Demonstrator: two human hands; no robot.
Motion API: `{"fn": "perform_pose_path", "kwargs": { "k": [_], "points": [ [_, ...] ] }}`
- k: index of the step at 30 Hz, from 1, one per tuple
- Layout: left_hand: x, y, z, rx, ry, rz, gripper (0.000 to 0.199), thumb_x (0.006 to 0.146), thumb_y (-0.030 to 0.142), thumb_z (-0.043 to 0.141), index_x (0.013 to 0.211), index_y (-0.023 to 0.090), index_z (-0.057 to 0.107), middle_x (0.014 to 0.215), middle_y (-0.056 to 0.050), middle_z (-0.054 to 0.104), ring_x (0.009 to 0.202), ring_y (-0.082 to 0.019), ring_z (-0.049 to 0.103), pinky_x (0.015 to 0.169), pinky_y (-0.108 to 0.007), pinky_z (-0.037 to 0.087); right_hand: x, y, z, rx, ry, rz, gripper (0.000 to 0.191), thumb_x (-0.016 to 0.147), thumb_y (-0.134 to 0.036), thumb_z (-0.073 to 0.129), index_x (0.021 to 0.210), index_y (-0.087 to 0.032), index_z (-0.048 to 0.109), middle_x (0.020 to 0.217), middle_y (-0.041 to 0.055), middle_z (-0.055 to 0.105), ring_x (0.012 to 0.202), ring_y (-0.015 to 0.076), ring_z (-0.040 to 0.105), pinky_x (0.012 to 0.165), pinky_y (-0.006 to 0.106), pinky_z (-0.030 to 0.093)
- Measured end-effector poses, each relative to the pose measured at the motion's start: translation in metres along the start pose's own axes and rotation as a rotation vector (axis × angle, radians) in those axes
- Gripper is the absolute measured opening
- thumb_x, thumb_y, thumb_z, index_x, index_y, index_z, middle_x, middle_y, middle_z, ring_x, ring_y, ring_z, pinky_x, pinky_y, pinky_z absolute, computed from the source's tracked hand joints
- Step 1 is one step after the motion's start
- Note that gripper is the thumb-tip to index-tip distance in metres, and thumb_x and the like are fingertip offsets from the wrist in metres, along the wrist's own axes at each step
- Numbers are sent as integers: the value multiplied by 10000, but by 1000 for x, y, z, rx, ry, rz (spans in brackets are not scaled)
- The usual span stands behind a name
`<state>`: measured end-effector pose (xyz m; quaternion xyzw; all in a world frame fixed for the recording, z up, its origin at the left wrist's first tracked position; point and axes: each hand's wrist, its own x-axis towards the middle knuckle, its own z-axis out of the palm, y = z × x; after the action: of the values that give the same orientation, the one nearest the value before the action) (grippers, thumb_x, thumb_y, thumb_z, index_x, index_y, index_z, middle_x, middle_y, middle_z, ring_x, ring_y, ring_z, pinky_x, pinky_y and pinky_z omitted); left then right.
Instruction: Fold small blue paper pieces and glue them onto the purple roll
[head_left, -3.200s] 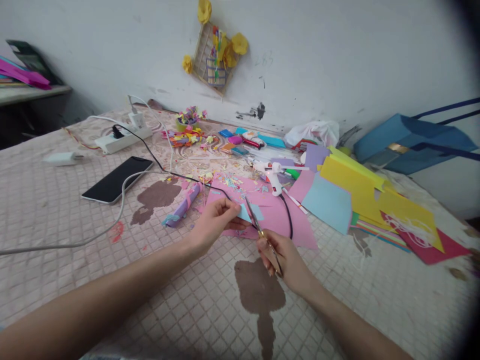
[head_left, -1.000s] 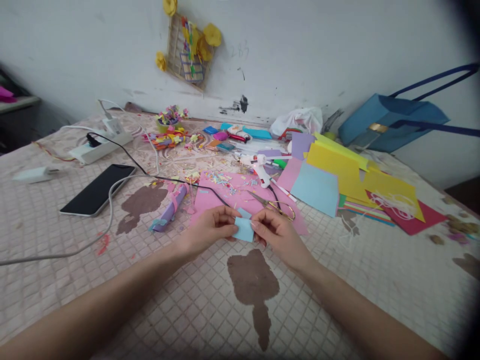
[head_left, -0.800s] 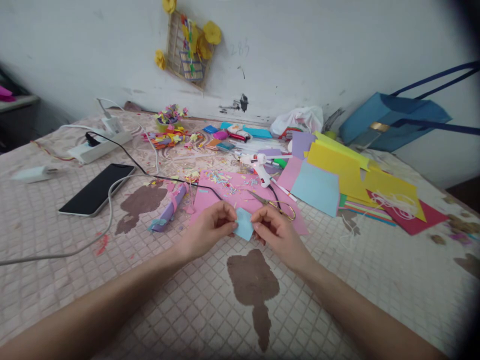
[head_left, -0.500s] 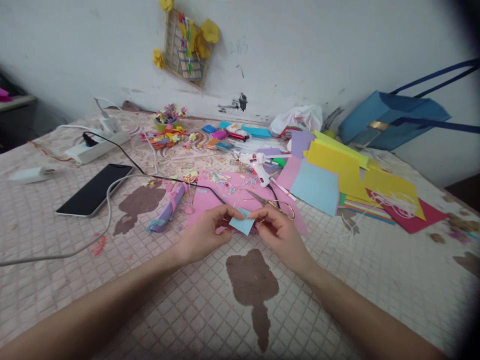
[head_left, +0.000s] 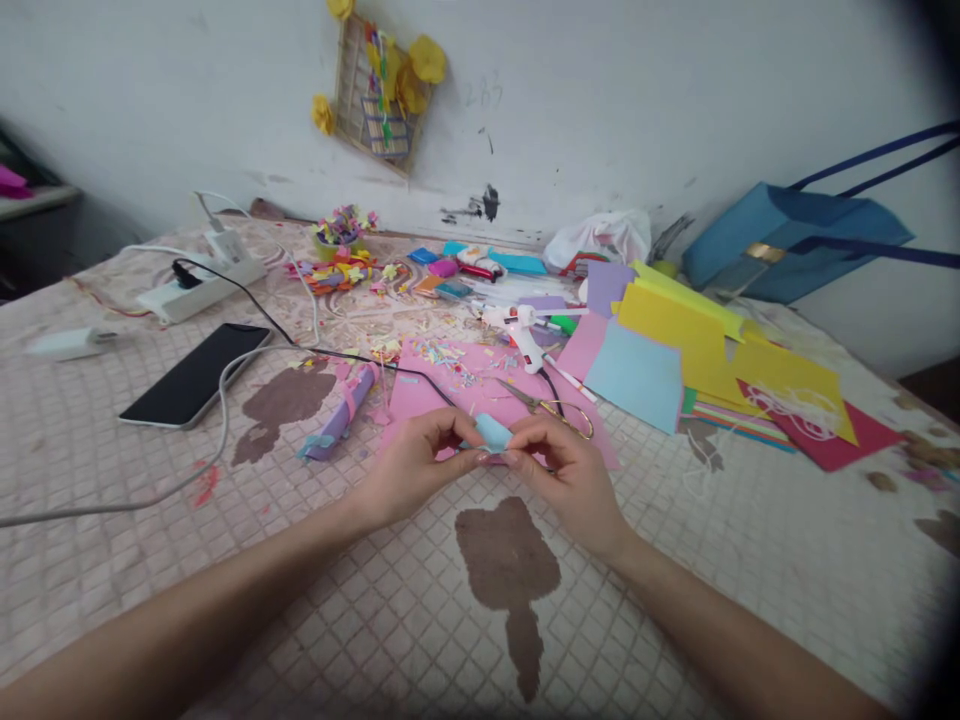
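A small piece of light blue paper [head_left: 493, 432] is pinched between my two hands, above the near edge of a pink sheet [head_left: 420, 395]. My left hand [head_left: 424, 460] grips its left side between thumb and fingers. From the right, my right hand [head_left: 559, 465] grips it the same way, and the thumbs almost meet at the near edge. The paper looks bent or curled; the fingertips partly hide it. Just beyond my right hand lie gold-handled scissors [head_left: 559, 408]. A white glue gun [head_left: 525, 335] rests farther back on the pink sheet, among small paper scraps [head_left: 450, 360].
A purple paper roll [head_left: 341, 415] lies left of my hands, near a black phone [head_left: 196, 375] and a power strip [head_left: 199, 290]. Cables cross the left side. Coloured sheets [head_left: 675, 330] and white string [head_left: 795, 410] lie right. A blue bag [head_left: 795, 240] stands behind.
The blue paper was a flatter square facing me; now it is bent, with its near edge up between my thumbs. My hands have come slightly closer together.
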<state>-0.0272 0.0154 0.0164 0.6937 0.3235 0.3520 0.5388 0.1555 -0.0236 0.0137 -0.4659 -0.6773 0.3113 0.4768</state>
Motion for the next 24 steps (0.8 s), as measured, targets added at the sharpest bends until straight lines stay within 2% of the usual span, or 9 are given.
{"fn": "perform_pose_path", "kwargs": {
  "k": [3, 8, 13, 17, 24],
  "points": [
    [0, 0, 1, -29, 22, -6, 128, 762, 249, 645, 756, 126, 607, 765, -29, 588, 724, -130, 547, 685, -254, 448, 0, 0, 1, 9, -10, 14, 73, 817, -231, 588, 749, -209, 571, 753, 9, 560, 711, 146, 533, 621, 280, 436],
    [0, -2, 2, -164, 44, -51, 151, 756, 258, 650, 726, 124, 589, 714, -19, 584, 683, -120, 546, 652, -241, 450, -1, 2, 2, 21, -39, 18, 75, 792, -213, 616, 848, -217, 565, 838, 16, 556, 721, 141, 538, 640, 281, 451],
    [-1, -6, 4, -205, 63, -51, 138, 754, 242, 655, 739, 123, 587, 741, -18, 588, 706, -117, 553, 674, -240, 454, 0, 1, 2, -22, -17, 6, 51, 821, -179, 573, 781, -210, 568, 759, 2, 554, 722, 142, 523, 646, 276, 428],
    [-1, -6, 6, -240, 91, -48, 149, 751, 248, 655, 712, 121, 588, 752, -24, 589, 722, -124, 560, 697, -252, 466, -1, 0, 4, 36, -13, 55, 72, 824, -215, 569, 756, -205, 547, 813, 17, 560, 778, 154, 535, 669, 277, 441],
    [-2, -3, 7, -105, 91, -23, 138, 737, 233, 673, 810, 126, 624, 800, -36, 627, 754, -137, 581, 709, -252, 474, -2, 4, 7, 117, -35, 182, 123, 827, -284, 562, 744, -198, 532, 706, -2, 541, 650, 130, 508, 580, 256, 427]
  ]
}}
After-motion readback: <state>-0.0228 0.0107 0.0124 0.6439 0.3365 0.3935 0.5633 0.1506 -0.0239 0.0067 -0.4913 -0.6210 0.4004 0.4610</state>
